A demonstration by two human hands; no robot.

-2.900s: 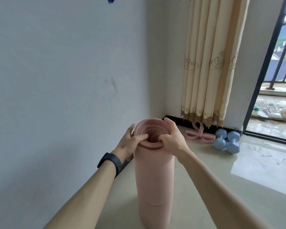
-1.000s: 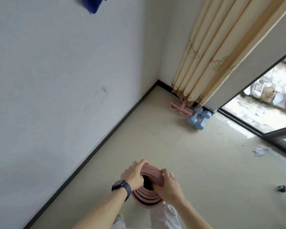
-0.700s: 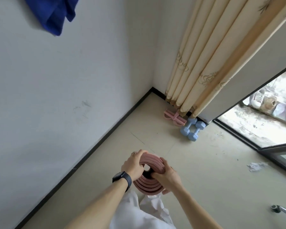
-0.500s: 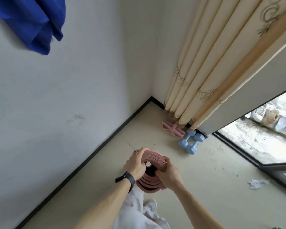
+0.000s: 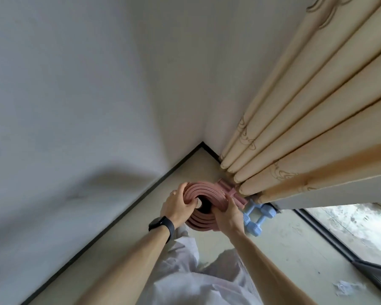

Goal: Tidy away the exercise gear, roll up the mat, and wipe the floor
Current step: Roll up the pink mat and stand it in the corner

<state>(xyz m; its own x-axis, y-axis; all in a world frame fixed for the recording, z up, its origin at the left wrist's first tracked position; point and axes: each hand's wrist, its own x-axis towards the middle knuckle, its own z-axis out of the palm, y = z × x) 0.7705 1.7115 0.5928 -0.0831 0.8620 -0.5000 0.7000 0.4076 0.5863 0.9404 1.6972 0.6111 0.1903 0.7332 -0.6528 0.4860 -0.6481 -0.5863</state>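
Pink foam first: clasping the rolled mat at its upper end, curling the left grip over the near-left rim with the thumb dipping toward the hollow core, and wrapping the right grip round the right side of the coils. Closing on the corner now, after being well out on the open floor half a second ago, and bringing the roll right up beside the pink band and the blue dumbbells lying at the foot of the curtain. Reading that as rolling being finished and stowing being under way, with wiping still waiting. Not managing to tell whether the lower end is resting on the floor or hanging clear, being hidden under the coils. Running short of room: working in a wedge between the wall with its dark skirting on the left and the curtain folds on the right. Keeping open floor behind and rightward, toward the door track, with a crumpled scrap lying well apart. Probably needing a straight lowering, steering clear of the dumbbells and keeping the coils pinched against springing loose.
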